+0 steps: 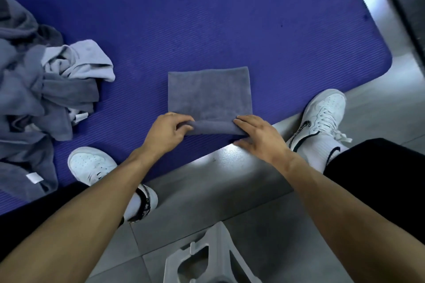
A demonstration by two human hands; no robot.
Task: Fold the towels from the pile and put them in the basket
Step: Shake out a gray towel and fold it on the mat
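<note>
I see the grey towel point(208, 94) lying flat between my two hands and reaching away from them on the blue mat point(230, 18). It is a neat, near-square rectangle of dark grey plush, with straight edges and square far corners. Its near edge is rolled or turned up into a thick band that runs from one hand across to the other.

My left hand point(166, 132) grips the left end of that band, fingers curled over it and the thumb on top. My right hand point(257, 136) holds the right end, fingers laid across the fold and the thumb tucked beneath at the mat's edge.

Well off to the left of my left hand sits the pile of towels point(39, 89), crumpled, mixed dark grey and pale grey, with white labels showing. Below my left hand, one white shoe point(92, 165) stands on the mat; to the right of my right hand, the other white shoe point(322, 115) straddles the mat's edge and the grey tiled floor point(207, 193). Nearer to me than both hands, a grey plastic stool point(207, 259) shows between my forearms.
</note>
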